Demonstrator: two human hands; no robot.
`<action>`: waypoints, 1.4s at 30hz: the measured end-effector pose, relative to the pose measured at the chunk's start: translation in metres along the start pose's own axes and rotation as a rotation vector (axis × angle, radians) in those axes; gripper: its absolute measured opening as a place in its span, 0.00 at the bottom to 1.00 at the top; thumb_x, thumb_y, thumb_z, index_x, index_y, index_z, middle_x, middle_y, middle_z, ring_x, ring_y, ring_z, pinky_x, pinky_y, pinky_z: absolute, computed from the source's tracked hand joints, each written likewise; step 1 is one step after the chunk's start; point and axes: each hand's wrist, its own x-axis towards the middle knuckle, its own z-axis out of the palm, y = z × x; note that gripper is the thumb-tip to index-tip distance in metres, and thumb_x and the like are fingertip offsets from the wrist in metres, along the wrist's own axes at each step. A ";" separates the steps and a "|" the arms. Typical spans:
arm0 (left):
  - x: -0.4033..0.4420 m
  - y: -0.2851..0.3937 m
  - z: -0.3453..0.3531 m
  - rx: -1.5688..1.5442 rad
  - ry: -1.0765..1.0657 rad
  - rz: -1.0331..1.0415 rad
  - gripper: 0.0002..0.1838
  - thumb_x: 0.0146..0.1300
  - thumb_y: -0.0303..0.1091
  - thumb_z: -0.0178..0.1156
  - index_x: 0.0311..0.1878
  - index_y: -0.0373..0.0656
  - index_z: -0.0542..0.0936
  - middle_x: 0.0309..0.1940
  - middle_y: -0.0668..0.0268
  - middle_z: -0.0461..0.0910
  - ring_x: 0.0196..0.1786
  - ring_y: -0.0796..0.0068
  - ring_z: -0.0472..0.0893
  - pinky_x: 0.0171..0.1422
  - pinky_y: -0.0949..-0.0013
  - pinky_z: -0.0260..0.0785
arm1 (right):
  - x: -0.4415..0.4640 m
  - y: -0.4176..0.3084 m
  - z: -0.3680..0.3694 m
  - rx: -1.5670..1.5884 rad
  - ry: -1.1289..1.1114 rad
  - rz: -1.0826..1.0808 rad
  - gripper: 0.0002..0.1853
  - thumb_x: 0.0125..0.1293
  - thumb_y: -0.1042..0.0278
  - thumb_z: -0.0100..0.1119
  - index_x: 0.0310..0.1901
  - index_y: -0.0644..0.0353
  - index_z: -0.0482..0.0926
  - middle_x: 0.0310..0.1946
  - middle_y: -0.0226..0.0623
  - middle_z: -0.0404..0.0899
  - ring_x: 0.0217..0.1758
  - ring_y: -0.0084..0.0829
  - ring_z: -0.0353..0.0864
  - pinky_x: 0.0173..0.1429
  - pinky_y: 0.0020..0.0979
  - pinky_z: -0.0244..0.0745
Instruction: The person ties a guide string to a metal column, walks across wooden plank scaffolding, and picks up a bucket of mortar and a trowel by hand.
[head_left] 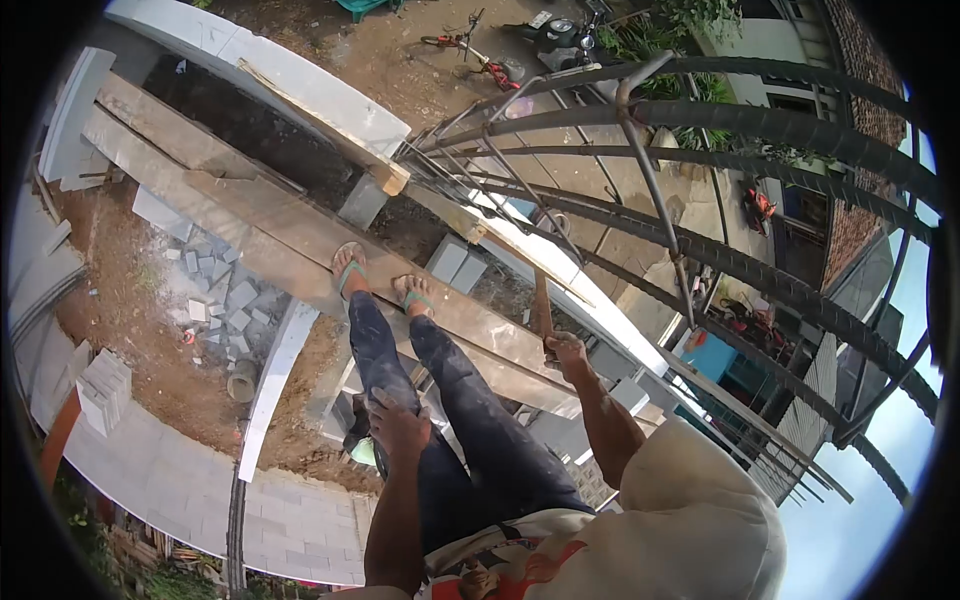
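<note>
My right hand [567,355] is closed around the wooden handle of a hammer [542,300]. The handle points up toward a light wooden board [535,265] along the wall top; its head is hard to make out against the rebar behind. My left hand [400,425] rests on my knee, fingers spread over the dark trousers, holding nothing. Both my feet, in green flip-flops, stand on a wooden plank walkway [270,225].
A rebar cage [720,255] rises close on the right. A timber end [393,180] juts out near the white wall [300,75]. Below the planks lie broken grey blocks [225,290] on dirt; stacked blocks [103,390] stand left. A motorbike [565,40] is parked beyond.
</note>
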 end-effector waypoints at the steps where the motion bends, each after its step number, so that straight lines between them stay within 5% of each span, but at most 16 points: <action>1: 0.006 0.008 -0.009 -0.001 0.001 -0.046 0.61 0.54 0.59 0.70 0.77 0.30 0.49 0.65 0.39 0.63 0.62 0.48 0.73 0.65 0.50 0.71 | 0.021 -0.005 0.005 0.000 0.011 0.007 0.08 0.67 0.64 0.61 0.43 0.55 0.83 0.27 0.25 0.76 0.27 0.21 0.74 0.34 0.31 0.78; 9: 0.050 0.006 0.022 -0.010 0.081 -0.155 0.45 0.57 0.53 0.68 0.72 0.40 0.62 0.64 0.45 0.66 0.62 0.45 0.71 0.63 0.49 0.71 | 0.241 0.024 -0.024 -0.121 -0.052 -0.560 0.10 0.71 0.66 0.55 0.50 0.55 0.81 0.31 0.21 0.75 0.30 0.16 0.72 0.34 0.24 0.69; 28: 0.065 -0.001 0.014 -0.125 0.158 -0.110 0.41 0.55 0.47 0.69 0.68 0.36 0.66 0.62 0.42 0.67 0.64 0.41 0.68 0.68 0.44 0.64 | 0.344 -0.013 -0.052 -0.341 0.269 -0.568 0.14 0.67 0.66 0.61 0.52 0.60 0.79 0.41 0.34 0.79 0.45 0.31 0.76 0.50 0.35 0.72; 35: 0.064 -0.007 0.008 -0.130 0.098 -0.177 0.41 0.56 0.50 0.68 0.68 0.38 0.66 0.60 0.44 0.68 0.64 0.41 0.70 0.66 0.45 0.66 | 0.303 0.024 -0.043 -0.649 0.448 -0.696 0.16 0.66 0.66 0.63 0.53 0.61 0.78 0.45 0.39 0.81 0.50 0.36 0.78 0.56 0.39 0.74; 37: 0.060 -0.011 0.004 -0.121 0.109 -0.143 0.42 0.56 0.53 0.68 0.70 0.41 0.66 0.60 0.44 0.70 0.63 0.43 0.71 0.66 0.47 0.66 | 0.243 0.051 -0.017 -0.823 0.328 -0.801 0.14 0.62 0.70 0.63 0.50 0.61 0.80 0.44 0.40 0.81 0.50 0.40 0.79 0.55 0.39 0.75; 40: 0.059 -0.019 0.016 -0.140 0.107 -0.164 0.43 0.56 0.54 0.68 0.70 0.44 0.66 0.61 0.44 0.69 0.63 0.44 0.72 0.66 0.49 0.68 | 0.115 0.063 0.027 -1.136 -0.160 -0.984 0.13 0.51 0.81 0.62 0.40 0.57 0.83 0.39 0.42 0.81 0.46 0.48 0.81 0.47 0.38 0.78; 41: 0.059 -0.027 0.023 -0.122 0.141 -0.126 0.42 0.56 0.53 0.67 0.71 0.47 0.66 0.63 0.45 0.69 0.63 0.45 0.72 0.67 0.48 0.68 | 0.083 0.080 0.043 -0.830 -0.275 -1.140 0.07 0.61 0.71 0.60 0.40 0.52 0.84 0.48 0.45 0.81 0.53 0.46 0.81 0.54 0.42 0.79; 42: 0.058 -0.032 0.030 -0.137 0.166 -0.143 0.42 0.56 0.53 0.67 0.71 0.47 0.66 0.63 0.45 0.69 0.63 0.45 0.72 0.67 0.48 0.68 | 0.049 0.094 0.051 -0.817 -0.403 -0.923 0.09 0.62 0.68 0.62 0.43 0.53 0.83 0.49 0.46 0.81 0.54 0.46 0.81 0.54 0.42 0.79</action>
